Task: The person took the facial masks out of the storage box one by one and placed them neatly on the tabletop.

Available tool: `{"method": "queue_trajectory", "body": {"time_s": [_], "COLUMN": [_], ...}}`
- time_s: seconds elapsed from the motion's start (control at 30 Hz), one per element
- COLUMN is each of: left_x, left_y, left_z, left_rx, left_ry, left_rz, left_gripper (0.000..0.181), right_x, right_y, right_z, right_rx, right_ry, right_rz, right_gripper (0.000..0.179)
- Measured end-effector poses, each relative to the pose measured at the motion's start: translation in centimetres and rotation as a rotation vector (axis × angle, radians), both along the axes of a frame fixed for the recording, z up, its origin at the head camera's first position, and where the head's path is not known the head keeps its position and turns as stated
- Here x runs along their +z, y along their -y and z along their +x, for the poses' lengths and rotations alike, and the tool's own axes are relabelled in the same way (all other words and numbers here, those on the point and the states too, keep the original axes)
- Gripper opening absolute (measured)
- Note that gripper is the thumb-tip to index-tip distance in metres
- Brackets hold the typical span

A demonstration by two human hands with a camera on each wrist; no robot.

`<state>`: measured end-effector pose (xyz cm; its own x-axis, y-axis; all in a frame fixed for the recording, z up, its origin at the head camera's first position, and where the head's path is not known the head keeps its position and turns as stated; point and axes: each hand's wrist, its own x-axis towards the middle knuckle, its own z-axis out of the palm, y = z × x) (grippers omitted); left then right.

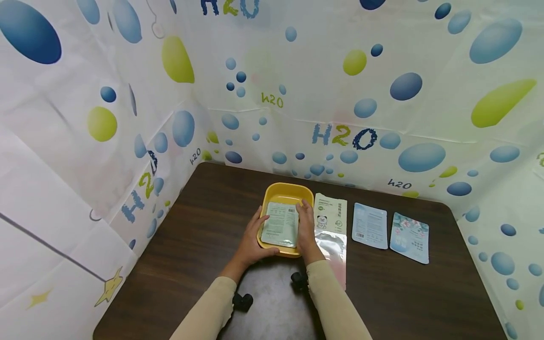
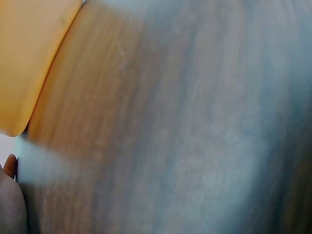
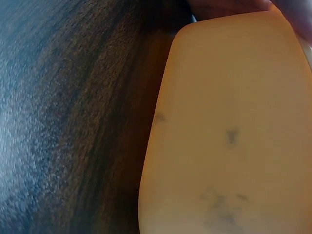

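Observation:
A yellow plastic tray [image 1: 289, 188] sits toward the back middle of the dark table, with a pale green, printed foil sachet [image 1: 280, 224] lying inside it. My left hand [image 1: 251, 243] holds the tray's near left corner, its thumb along the front rim and its fingers over the left rim. At the opposite side, my right hand [image 1: 307, 231] holds the right rim, its fingertips pointing away beside the sachet's edge. In the right wrist view the tray's outer wall [image 3: 229, 122] fills much of the picture. Only a corner of the tray [image 2: 34, 53] shows in the left wrist view.
Right beside the tray lies a long green, silver and pink packet [image 1: 331, 215] with a panda picture. Farther right are a pale blue printed sachet [image 1: 369, 225] and a flowered blue sachet [image 1: 409, 237]. A patterned cloth [image 1: 297, 118] hangs behind the table [image 1: 204, 212].

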<state>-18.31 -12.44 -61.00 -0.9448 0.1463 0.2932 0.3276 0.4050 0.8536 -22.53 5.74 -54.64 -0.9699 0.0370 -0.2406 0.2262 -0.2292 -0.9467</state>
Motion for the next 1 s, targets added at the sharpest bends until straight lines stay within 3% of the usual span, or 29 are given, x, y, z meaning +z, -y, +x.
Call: {"method": "queue_trajectory", "body": {"time_s": [0.23, 0.43, 0.6, 1.0], "left_x": [0.08, -0.06, -0.12, -0.06], "left_y": [-0.02, 0.0, 0.02, -0.04], "left_z": [-0.03, -0.13, -0.2, -0.08], "left_rx": [-0.006, -0.019, -0.024, -0.026], "left_ry": [0.012, 0.0, -0.006, -0.014], "left_rz": [0.01, -0.002, 0.0, 0.004], "left_gripper": [0.103, 0.103, 0.102, 0.103], "right_x": [-0.01, -0.06, -0.08, -0.01], "right_y": [-0.05, -0.15, -0.18, -0.14], "right_z": [0.25, 0.2, 0.09, 0.0], "right_rx": [-0.026, -0.013, 0.014, 0.131], "right_ry": [-0.068, -0.061, -0.035, -0.074], "right_rz": [-0.076, -0.094, -0.149, -0.214], "right_gripper": [0.065, 0.065, 0.064, 0.05]}}
